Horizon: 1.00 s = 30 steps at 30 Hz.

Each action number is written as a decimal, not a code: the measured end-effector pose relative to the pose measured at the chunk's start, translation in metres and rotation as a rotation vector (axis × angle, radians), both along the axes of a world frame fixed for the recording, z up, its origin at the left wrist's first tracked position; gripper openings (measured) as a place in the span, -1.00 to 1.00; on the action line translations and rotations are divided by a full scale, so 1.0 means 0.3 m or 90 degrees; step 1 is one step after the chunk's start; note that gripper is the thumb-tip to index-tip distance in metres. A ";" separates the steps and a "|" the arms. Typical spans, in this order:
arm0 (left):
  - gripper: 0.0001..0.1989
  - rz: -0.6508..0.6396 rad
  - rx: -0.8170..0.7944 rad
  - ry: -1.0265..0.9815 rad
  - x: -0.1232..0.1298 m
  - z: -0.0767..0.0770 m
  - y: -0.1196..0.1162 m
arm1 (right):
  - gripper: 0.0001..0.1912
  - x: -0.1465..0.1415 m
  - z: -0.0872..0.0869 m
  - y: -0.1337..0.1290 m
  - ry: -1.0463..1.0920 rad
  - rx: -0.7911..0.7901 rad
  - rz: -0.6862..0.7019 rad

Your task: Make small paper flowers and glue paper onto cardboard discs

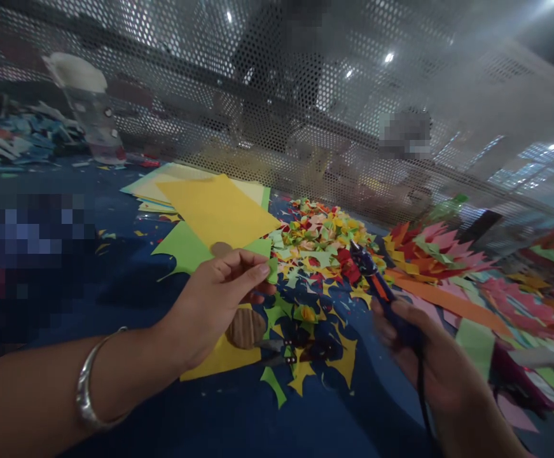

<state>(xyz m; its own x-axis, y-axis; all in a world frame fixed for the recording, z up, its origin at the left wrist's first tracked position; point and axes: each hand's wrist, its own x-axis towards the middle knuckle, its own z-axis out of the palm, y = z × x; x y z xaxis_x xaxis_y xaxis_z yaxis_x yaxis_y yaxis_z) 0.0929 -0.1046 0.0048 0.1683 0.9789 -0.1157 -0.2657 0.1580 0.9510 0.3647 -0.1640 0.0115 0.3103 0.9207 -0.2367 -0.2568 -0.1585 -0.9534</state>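
My left hand [229, 280] is closed in a pinch on a small green paper piece [273, 271]. Held upright and tilted in my right hand [424, 356] is a dark blue glue gun [395, 312] with an orange part and a black cord; its tip points up and left, apart from the paper. Under my left hand lie a round wooden disc [247, 328] and a yellow sheet [224, 356]. Scissors [289, 352] rest beside the disc, partly hidden among scraps. Just beyond my fingers are a yellow sheet [219, 210] and cut green paper [186, 248].
A heap of coloured paper bits [324, 229] covers the middle of the blue table [128, 280]. Pointed paper flowers [439, 251] and strips stand at right, near a maroon tool [527, 381]. A perforated metal screen [257, 83] rises behind. A clear cup [93, 117] stands back left.
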 end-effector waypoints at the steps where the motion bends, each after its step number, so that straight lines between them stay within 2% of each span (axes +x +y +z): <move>1: -0.87 -0.007 -0.007 -0.003 -0.001 -0.005 0.002 | -0.66 0.001 0.004 0.002 0.060 -0.012 0.008; 4: -0.81 -0.041 -0.021 -0.020 -0.003 -0.021 0.006 | -0.67 -0.004 0.015 0.003 0.222 -0.016 0.019; 7: -0.79 -0.063 -0.038 -0.040 0.000 -0.027 0.009 | -0.62 -0.015 0.025 -0.003 0.335 0.087 -0.008; 10: -0.80 -0.068 -0.054 -0.040 0.006 -0.023 0.009 | -0.59 -0.025 0.031 -0.017 0.394 0.137 0.037; 14: -0.79 -0.090 -0.058 -0.015 0.012 -0.017 0.006 | -0.68 -0.034 0.045 -0.039 0.395 0.131 0.120; 19: -0.81 -0.117 -0.058 0.023 0.018 -0.016 0.006 | -0.76 -0.052 0.054 -0.051 0.319 0.136 0.160; 23: -0.83 -0.123 -0.004 0.033 0.015 -0.022 0.013 | -0.77 -0.079 0.034 -0.070 0.210 0.162 0.162; 25: -0.84 -0.120 0.018 0.039 0.011 -0.024 0.018 | -0.73 -0.086 0.016 -0.093 0.101 0.142 0.146; 27: -0.85 -0.116 0.030 0.047 0.006 -0.024 0.020 | -0.70 -0.086 -0.007 -0.122 -0.052 0.079 0.109; 29: -0.86 -0.116 0.035 0.061 0.002 -0.019 0.017 | -0.68 -0.081 -0.034 -0.148 -0.248 0.003 0.008; 30: -0.87 -0.118 0.038 0.070 0.001 -0.016 0.015 | -0.70 -0.079 -0.048 -0.158 -0.278 -0.010 -0.011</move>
<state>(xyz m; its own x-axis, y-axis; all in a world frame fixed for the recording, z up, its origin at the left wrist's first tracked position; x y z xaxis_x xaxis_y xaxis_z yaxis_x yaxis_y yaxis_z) 0.0933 -0.1002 0.0001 0.3354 0.9381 -0.0863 -0.1316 0.1374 0.9817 0.3410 -0.2113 -0.0028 0.3993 0.9120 -0.0942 0.1676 -0.1737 -0.9704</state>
